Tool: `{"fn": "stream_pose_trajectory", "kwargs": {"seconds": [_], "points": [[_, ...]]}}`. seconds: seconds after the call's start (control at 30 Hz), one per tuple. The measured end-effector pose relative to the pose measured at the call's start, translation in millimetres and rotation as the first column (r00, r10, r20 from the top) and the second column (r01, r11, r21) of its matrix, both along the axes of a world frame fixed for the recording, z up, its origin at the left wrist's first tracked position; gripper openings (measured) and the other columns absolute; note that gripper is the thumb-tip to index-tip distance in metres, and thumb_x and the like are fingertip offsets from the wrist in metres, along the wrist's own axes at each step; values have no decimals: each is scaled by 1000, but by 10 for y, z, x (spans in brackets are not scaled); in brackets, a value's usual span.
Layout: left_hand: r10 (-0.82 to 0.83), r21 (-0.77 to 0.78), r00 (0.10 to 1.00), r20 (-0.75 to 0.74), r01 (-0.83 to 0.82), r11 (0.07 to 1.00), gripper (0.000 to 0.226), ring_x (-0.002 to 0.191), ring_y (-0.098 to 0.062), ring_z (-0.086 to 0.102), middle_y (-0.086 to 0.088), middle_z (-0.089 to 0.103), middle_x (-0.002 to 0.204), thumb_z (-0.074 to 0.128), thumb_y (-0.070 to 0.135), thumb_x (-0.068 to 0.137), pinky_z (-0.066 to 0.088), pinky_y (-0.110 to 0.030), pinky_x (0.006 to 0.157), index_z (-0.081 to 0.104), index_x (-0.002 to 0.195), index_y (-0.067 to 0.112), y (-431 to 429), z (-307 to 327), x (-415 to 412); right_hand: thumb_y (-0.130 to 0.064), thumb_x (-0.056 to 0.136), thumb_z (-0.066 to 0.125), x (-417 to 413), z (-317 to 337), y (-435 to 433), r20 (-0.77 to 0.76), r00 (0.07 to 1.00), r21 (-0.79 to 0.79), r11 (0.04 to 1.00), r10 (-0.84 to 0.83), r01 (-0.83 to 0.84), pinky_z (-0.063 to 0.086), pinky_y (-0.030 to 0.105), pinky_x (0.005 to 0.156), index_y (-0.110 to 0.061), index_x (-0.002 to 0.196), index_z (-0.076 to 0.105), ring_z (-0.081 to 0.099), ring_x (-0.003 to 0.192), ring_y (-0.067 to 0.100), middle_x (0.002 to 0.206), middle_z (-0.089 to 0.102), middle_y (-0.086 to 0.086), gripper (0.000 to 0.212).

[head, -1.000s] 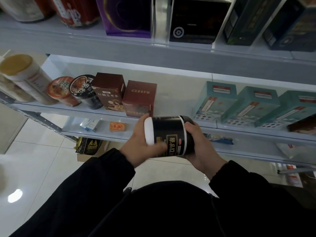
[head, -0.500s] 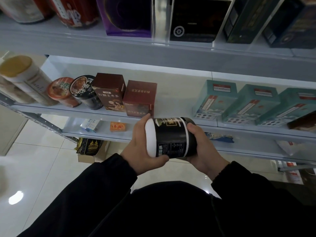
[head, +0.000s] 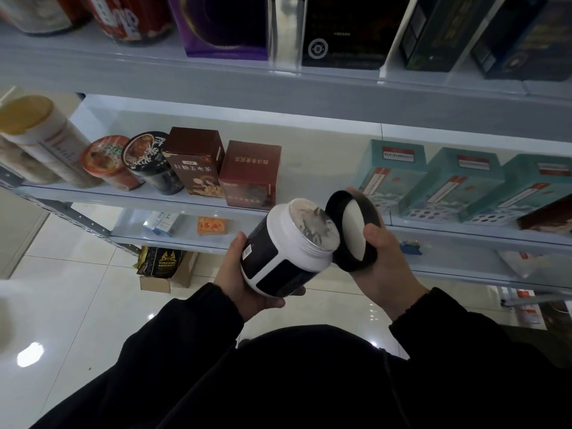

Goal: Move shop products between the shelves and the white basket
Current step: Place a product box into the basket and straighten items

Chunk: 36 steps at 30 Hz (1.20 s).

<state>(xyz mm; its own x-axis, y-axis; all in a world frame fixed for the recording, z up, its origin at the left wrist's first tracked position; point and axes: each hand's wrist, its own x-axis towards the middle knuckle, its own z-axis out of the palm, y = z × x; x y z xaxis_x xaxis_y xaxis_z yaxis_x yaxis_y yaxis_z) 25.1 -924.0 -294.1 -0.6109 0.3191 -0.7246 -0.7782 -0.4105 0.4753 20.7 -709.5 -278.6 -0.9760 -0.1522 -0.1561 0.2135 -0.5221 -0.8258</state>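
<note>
A white jar with a black label (head: 284, 258) is tilted in front of the middle shelf (head: 173, 198), its lid off and a crinkled foil seal showing on its mouth. My left hand (head: 244, 280) grips the jar from below and the side. My right hand (head: 383, 258) holds the black lid (head: 353, 230), white inside facing me, just right of the jar's mouth. The white basket is not in view.
The middle shelf carries tall tubes (head: 46, 140), noodle cups (head: 148, 162), two brown boxes (head: 250, 178) and teal boxes (head: 448, 181). Dark boxes (head: 346, 29) stand on the top shelf. Small packs (head: 213, 226) lie on a lower shelf. A cardboard box (head: 164, 267) sits on the tiled floor.
The jar was held sideways in both hands with its lid on. Now the lid is off in my right hand and the jar is tilted up in my left.
</note>
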Motion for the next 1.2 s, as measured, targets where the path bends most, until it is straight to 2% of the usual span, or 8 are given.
{"fn": "stream_pose_trajectory", "kwargs": {"seconds": [0.13, 0.4, 0.57, 0.7, 0.8, 0.93, 1.03, 1.2], "points": [[-33, 23, 999, -3, 34, 999, 93, 81, -46, 70, -30, 70, 110, 16, 79, 92, 46, -29, 50, 84, 95, 16, 18, 4, -8, -52, 57, 93, 4, 17, 4, 9, 1000, -12, 1000, -3, 3, 32, 63, 108, -36, 129, 68, 51, 128, 31, 144, 54, 6, 78], [-79, 77, 996, -31, 81, 994, 84, 86, -47, 67, -34, 67, 109, 27, 74, 93, 56, -38, 53, 82, 102, 10, 8, 9, 13, -56, 47, 95, 39, 53, 2, 71, 997, 10, 1000, -17, 16, 34, 44, 87, -41, 120, 71, 53, 115, 27, 137, 55, 4, 78], [-120, 116, 991, -51, 126, 985, 67, 88, -48, 66, -31, 66, 109, 50, 60, 77, 57, -40, 51, 76, 112, 10, 1, 26, 54, -38, 65, 72, 47, 45, 20, 71, 996, 63, 996, -61, 56, 51, 32, 79, -43, 115, 71, 61, 110, 17, 125, 64, -8, 50], [-154, 52, 983, -94, 160, 986, 68, 82, -47, 66, -27, 67, 102, 54, 48, 74, 54, -37, 48, 60, 129, 8, -2, 7, 61, -37, 66, 69, 65, 25, 61, 51, 997, 187, 981, -56, 46, 51, 32, 79, -39, 127, 62, 63, 106, 11, 122, 65, -15, 61], [-198, -29, 971, -137, 196, 980, 68, 67, -41, 66, -25, 68, 89, 51, 58, 77, 47, -30, 45, 65, 121, 7, 24, 13, 73, -37, 69, 69, 103, 32, 103, -2, 1000, 340, 941, 1, 0, 52, 31, 86, -32, 142, 51, 62, 111, 11, 130, 62, -9, 75], [-223, -85, 963, -153, 212, 974, 75, 54, -37, 64, -23, 69, 78, 37, 68, 76, 39, -23, 42, 66, 118, 13, 49, 18, 82, -47, 65, 69, 172, 65, 113, -10, 995, 508, 858, 97, -78, 52, 35, 78, -55, 134, 50, 62, 103, 19, 124, 61, -3, 72], [-250, -96, 958, -138, 238, 966, 77, 51, -36, 62, -25, 67, 76, 36, 73, 76, 40, -23, 41, 73, 109, 14, 39, 41, 73, -47, 66, 71, 198, 57, 122, -43, 986, 571, 814, 163, -109, 53, 37, 87, -60, 133, 48, 62, 112, 21, 130, 60, 1, 72], [-315, -70, 948, -46, 312, 948, 90, 48, -34, 58, -26, 60, 73, 26, 84, 80, 42, -24, 39, 81, 90, 14, 38, 57, 67, -41, 68, 74, 229, 80, 153, -111, 962, 614, 778, 249, -131, 49, 24, 95, -42, 145, 44, 58, 125, 11, 137, 56, -15, 82]]}}
